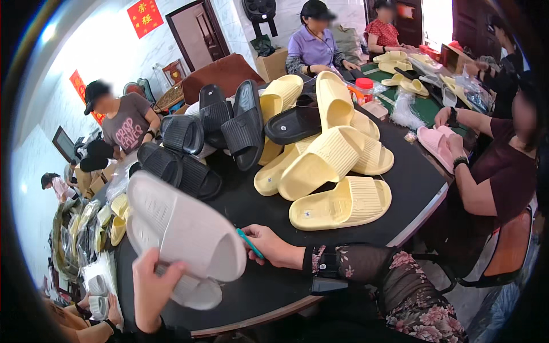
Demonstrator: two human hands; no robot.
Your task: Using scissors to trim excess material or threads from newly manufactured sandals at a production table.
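Pale grey slipper [183, 228], teal tool [250, 243], ribbed yellow slippers [337, 154], black slippers [229, 128].

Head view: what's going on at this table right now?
The left hand grips a pair of pale slippers sole-up over the black table. The right hand holds a teal tool against them. Yellow slippers and black slippers lie heaped behind. Other people sit around handling slippers; one at right holds a pink slipper.

The left hand [150, 286] grips a pair of pale grey slippers [183, 234] from below, soles up, over the dark surface [269, 286]. The right hand [269, 244] pinches a teal tool [250, 243] against the upper slipper's edge. Behind them lie heaps of yellow slippers [331, 166] and black slippers [211, 137].
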